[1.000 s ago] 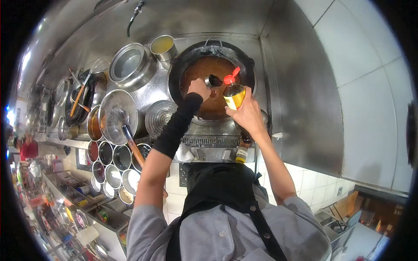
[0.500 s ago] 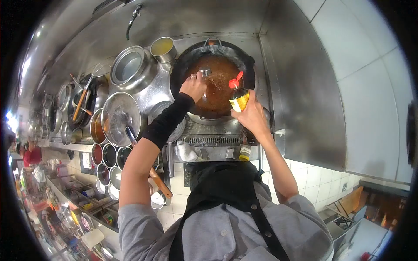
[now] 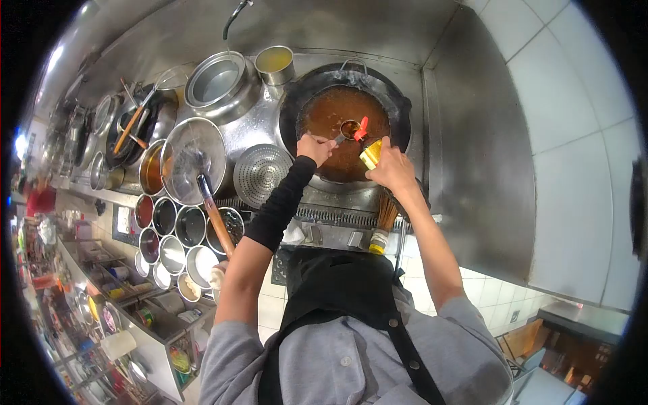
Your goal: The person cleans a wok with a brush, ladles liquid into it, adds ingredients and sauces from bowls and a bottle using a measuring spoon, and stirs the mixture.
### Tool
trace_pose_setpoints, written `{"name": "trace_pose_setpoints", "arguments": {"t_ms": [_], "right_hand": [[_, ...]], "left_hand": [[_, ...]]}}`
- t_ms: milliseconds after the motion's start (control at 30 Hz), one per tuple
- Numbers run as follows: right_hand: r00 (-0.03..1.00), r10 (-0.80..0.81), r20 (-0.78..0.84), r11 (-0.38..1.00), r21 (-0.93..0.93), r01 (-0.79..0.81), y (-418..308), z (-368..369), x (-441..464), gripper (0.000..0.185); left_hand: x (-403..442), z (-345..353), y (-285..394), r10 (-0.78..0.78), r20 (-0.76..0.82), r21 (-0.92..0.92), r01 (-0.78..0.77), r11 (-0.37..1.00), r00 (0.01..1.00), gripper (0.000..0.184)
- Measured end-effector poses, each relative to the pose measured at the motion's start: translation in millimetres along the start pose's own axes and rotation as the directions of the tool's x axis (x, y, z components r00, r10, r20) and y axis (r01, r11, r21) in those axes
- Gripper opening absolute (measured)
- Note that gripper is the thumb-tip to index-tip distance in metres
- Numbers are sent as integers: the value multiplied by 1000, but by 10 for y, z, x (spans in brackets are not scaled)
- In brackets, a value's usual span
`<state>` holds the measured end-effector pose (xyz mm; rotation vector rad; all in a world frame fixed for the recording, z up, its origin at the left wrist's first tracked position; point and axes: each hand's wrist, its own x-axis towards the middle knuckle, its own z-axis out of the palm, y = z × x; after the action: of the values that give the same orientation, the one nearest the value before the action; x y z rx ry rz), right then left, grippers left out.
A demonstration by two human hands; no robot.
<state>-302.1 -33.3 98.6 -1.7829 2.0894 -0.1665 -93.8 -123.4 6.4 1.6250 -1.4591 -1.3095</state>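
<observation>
Brown liquid [image 3: 331, 111] fills much of the large black wok [image 3: 291, 111]. Over it, my left hand [image 3: 316, 148] grips the handle of a small metal measuring cup [image 3: 349, 129], which is held level with dark liquid in it. My right hand [image 3: 393, 167] is wrapped round a bottle [image 3: 370, 154] with a yellow label and an open red cap [image 3: 361, 129]. The bottle is tilted, its mouth right at the cup's edge. Whether a stream runs between them is too small to tell.
Left of the wok are a perforated ladle [image 3: 262, 176], a wooden-handled strainer [image 3: 196, 143], seasoning pots [image 3: 191, 226], a large pot [image 3: 216, 79] and a small pot of yellow liquid [image 3: 275, 64]. A bamboo brush [image 3: 387, 214] stands at the front edge.
My left hand has turned the cup over, from tipped above the liquid to upright, and brought it beside the bottle. My right hand has tilted the bottle towards it. The view has shifted.
</observation>
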Motion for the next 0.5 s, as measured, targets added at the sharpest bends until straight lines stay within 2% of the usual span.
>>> {"name": "trace_pose_setpoints", "arguments": {"t_ms": [233, 500], "right_hand": [[1000, -1, 2, 1000, 4, 1, -17, -16, -21, 77], [1000, -1, 4, 1000, 27, 0, -55, -62, -65, 78]], "left_hand": [[-65, -49, 57, 51, -7, 45, -50, 998, 999, 15], [-99, -54, 117, 19, 0, 39, -19, 999, 1000, 14]]}}
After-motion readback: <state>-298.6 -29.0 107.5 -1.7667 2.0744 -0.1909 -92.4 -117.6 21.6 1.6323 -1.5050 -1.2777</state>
